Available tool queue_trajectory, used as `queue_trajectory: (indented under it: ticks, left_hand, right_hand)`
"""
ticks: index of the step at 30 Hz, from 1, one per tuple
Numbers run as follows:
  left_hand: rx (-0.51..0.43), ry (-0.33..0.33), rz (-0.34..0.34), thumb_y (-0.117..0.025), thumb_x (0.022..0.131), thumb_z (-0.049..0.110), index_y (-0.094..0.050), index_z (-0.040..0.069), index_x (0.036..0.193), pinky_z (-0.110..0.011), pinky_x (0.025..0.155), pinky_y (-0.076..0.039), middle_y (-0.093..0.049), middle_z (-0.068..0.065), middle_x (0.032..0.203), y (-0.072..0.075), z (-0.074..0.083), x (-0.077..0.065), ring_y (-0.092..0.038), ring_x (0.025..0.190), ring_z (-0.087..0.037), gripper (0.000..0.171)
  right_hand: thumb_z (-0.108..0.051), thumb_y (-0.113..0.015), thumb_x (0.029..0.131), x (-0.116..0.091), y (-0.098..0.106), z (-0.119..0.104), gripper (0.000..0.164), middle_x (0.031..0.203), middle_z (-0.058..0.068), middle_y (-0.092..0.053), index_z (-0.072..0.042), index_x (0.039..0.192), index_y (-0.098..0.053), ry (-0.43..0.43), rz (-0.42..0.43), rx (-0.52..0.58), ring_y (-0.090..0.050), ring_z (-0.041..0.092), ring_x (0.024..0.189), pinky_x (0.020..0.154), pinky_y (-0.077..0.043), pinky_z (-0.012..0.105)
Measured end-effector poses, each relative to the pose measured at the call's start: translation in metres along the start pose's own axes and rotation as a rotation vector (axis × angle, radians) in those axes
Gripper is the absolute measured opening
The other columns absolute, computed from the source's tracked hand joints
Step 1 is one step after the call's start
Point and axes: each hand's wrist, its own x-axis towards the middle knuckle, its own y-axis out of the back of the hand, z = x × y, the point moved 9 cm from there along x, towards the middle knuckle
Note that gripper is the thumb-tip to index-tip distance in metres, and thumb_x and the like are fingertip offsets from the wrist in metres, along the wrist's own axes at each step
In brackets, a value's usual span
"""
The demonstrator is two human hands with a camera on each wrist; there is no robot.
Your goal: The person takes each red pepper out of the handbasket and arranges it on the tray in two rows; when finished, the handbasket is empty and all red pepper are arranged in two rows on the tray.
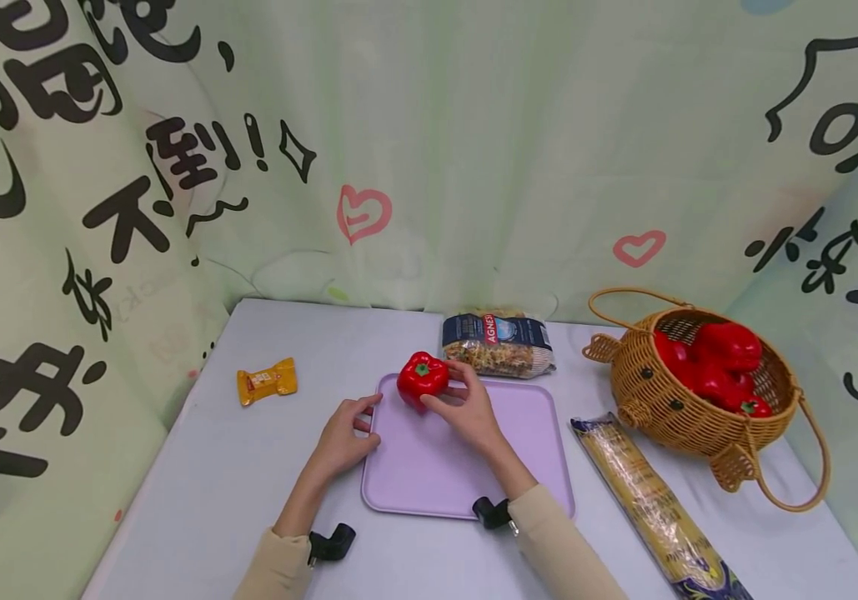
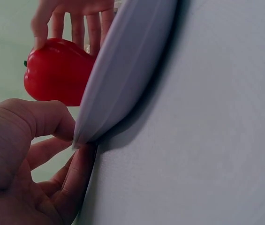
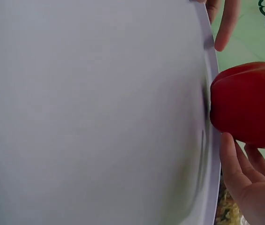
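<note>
A red bell pepper (image 1: 423,377) with a green stem stands at the back left of a light purple tray (image 1: 444,475). My right hand (image 1: 471,410) holds the pepper from its right side, thumb at the front and fingers behind. At the tray's left edge is my left hand (image 1: 344,437). The left wrist view shows its thumb (image 2: 52,119) on the rim and a finger (image 2: 80,173) beneath, pinching the tray. In the right wrist view the pepper (image 3: 247,105) overlaps the tray's far rim (image 3: 212,154).
A wicker basket (image 1: 646,400) holding several red peppers stands at the right. A long pack of spaghetti (image 1: 646,500) lies before it. Behind the tray is a bag of pasta (image 1: 499,346). A small orange packet (image 1: 267,382) lies at the left. Printed curtains (image 1: 549,167) enclose the table.
</note>
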Motion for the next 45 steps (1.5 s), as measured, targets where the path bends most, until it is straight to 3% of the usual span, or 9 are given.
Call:
queue_trajectory:
  ticks: [8, 17, 24, 33, 39, 45]
  left_hand:
    - [0.003, 0.001, -0.004, -0.072, 0.08, 0.002, -0.059, 0.01, 0.135, -0.032, 0.073, -0.057, -0.057, -0.012, 0.112, 0.0, -0.001, 0.001, -0.058, 0.086, -0.019, 0.058]
    - [0.006, 0.006, -0.004, -0.072, 0.08, 0.002, -0.059, 0.009, 0.136, -0.031, 0.073, -0.057, -0.057, -0.013, 0.113, 0.002, -0.002, 0.001, -0.059, 0.087, -0.02, 0.058]
    - [0.001, 0.001, -0.006, -0.072, 0.079, 0.002, -0.059, 0.009, 0.135, -0.031, 0.073, -0.057, -0.057, -0.013, 0.113, 0.001, -0.002, 0.001, -0.059, 0.087, -0.02, 0.058]
    - [-0.002, -0.011, -0.011, -0.073, 0.08, 0.003, -0.058, 0.008, 0.136, -0.032, 0.074, -0.058, -0.057, -0.014, 0.114, -0.002, 0.001, 0.0, -0.06, 0.087, -0.02, 0.058]
    - [0.003, 0.009, 0.005, -0.073, 0.08, 0.003, -0.058, 0.009, 0.136, -0.032, 0.074, -0.058, -0.057, -0.013, 0.114, 0.001, -0.001, 0.0, -0.06, 0.088, -0.02, 0.058]
    - [0.009, -0.014, 0.005, -0.072, 0.079, 0.002, -0.059, 0.007, 0.135, -0.032, 0.074, -0.058, -0.057, -0.014, 0.113, 0.001, 0.002, -0.002, -0.06, 0.087, -0.021, 0.057]
  right_hand:
    - [-0.019, -0.079, 0.083, -0.002, -0.007, -0.004, 0.065, 0.128, 0.017, -0.054, -0.008, 0.136, -0.043, -0.039, 0.034, -0.093, -0.063, 0.034, 0.106, 0.086, -0.056, 0.042]
    - [-0.032, -0.084, 0.075, 0.001, -0.011, -0.009, 0.086, 0.122, 0.017, -0.056, -0.009, 0.145, -0.039, -0.051, 0.058, -0.239, -0.059, 0.031, 0.101, 0.084, -0.056, 0.042]
    - [-0.043, -0.083, 0.073, 0.0, -0.014, -0.011, 0.09, 0.124, 0.016, -0.053, -0.014, 0.147, -0.042, -0.062, 0.079, -0.344, -0.056, 0.03, 0.105, 0.084, -0.054, 0.044]
    - [-0.045, -0.082, 0.074, -0.006, -0.018, -0.011, 0.085, 0.134, 0.017, -0.05, -0.008, 0.141, -0.045, -0.125, 0.092, -0.366, -0.049, 0.034, 0.123, 0.092, -0.052, 0.051]
    - [-0.046, -0.082, 0.073, -0.007, -0.021, -0.01, 0.086, 0.132, 0.017, -0.051, -0.008, 0.14, -0.045, -0.144, 0.093, -0.373, -0.051, 0.033, 0.121, 0.09, -0.053, 0.05]
    - [-0.052, -0.08, 0.073, -0.009, -0.019, -0.01, 0.087, 0.131, 0.017, -0.051, -0.007, 0.139, -0.047, -0.16, 0.112, -0.372, -0.053, 0.033, 0.117, 0.091, -0.053, 0.049]
